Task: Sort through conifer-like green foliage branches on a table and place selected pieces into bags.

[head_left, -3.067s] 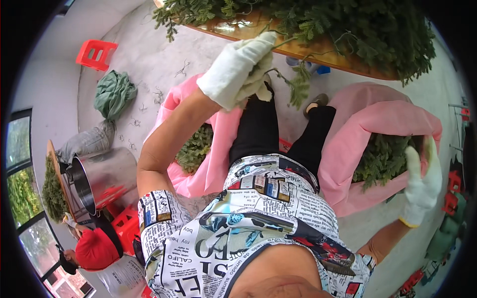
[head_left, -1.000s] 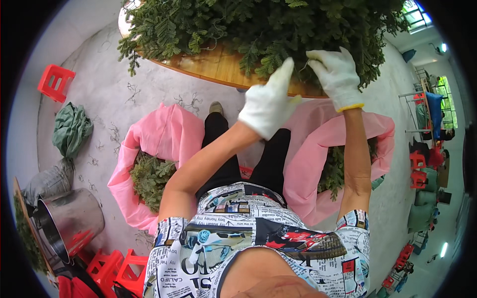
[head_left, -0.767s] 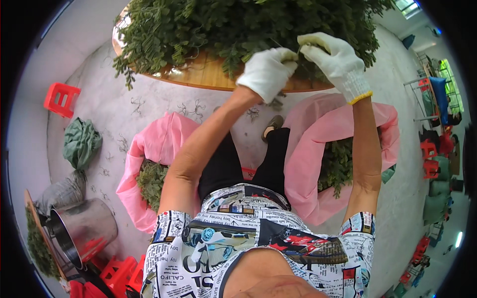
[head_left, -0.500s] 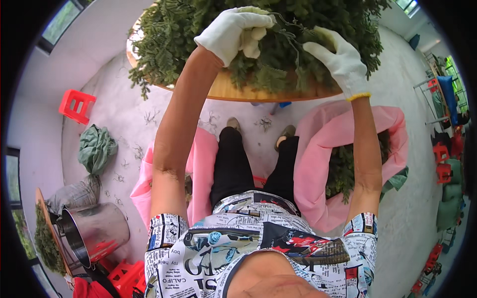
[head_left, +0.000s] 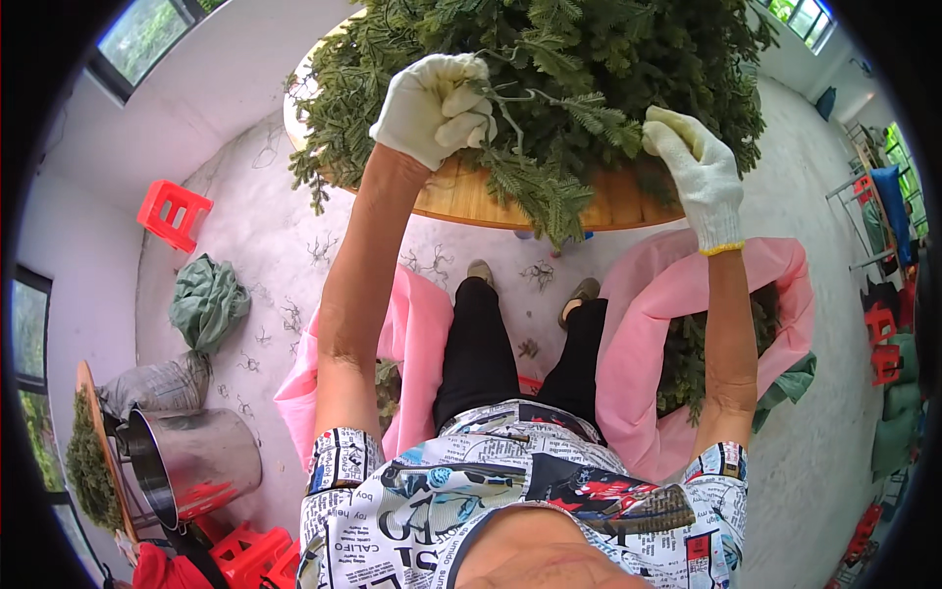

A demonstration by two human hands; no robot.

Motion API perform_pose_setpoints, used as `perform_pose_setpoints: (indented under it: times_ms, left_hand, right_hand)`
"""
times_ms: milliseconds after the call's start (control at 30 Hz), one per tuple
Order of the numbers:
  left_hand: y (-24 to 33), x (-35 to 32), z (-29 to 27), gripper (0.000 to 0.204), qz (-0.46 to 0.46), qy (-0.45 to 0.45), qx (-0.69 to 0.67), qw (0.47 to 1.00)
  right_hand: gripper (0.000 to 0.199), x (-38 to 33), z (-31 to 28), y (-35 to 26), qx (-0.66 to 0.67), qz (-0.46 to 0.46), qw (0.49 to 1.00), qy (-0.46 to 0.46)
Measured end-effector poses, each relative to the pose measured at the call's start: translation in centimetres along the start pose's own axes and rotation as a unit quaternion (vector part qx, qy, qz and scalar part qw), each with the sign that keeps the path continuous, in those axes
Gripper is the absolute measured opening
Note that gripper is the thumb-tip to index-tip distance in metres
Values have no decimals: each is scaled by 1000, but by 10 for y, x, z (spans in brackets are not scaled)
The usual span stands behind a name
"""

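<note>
My left hand (head_left: 432,110), in a white glove, is closed around the bare stem of a forked fir branch (head_left: 530,100). One green spray of the branch hangs down over the edge of the round wooden table (head_left: 446,196); another reaches right. At that spray's tip is my right hand (head_left: 695,172), also gloved, its thumb and fingers drawn together on the needles. Behind both hands, a large heap of fir sprigs (head_left: 608,49) covers most of the tabletop.
Pink cloth sacks (head_left: 628,393) holding greenery stand on both sides of my legs. Bare twigs (head_left: 537,275) are scattered over the floor. To the left are a red stool (head_left: 175,216), a green bundled sack (head_left: 209,302) and a metal drum (head_left: 211,461).
My left hand has drawn the branch lower and to the left, out from the heap. My right hand has come down slightly, and its fingers have closed near the spray's tip.
</note>
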State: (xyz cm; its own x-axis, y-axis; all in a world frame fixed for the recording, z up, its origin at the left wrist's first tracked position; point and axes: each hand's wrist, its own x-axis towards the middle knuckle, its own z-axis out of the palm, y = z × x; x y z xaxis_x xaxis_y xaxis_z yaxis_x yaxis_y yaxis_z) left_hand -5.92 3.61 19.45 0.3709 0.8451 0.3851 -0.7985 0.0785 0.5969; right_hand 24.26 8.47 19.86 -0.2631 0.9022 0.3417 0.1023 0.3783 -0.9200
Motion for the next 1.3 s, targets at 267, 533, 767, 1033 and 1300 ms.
perform_pose_setpoints:
  times_ms: [267, 533, 767, 1033, 1300]
  left_hand:
    - [-16, -10, -16, 28, 47, 54, 28, 997]
    - [-32, -20, -21, 37, 88, -26, -6, 996]
    - [-55, -33, -14, 21, 131, 15, 4, 991]
    - [-105, -40, 23, 24, 117, 204, -85, 968]
    - [-65, -84, -2, 24, -4, 299, 176, 938]
  right_hand:
    - [28, -33, 15, -15, 50, -18, 998, 32]
    - [33, -61, 25, -13, -57, -46, 997, -9]
    - [54, -75, 43, -8, -226, -228, 945, -67]
    - [60, -63, 61, 25, 28, 86, 959, -267]
    - [44, -57, 20, 43, 439, 247, 788, -354]
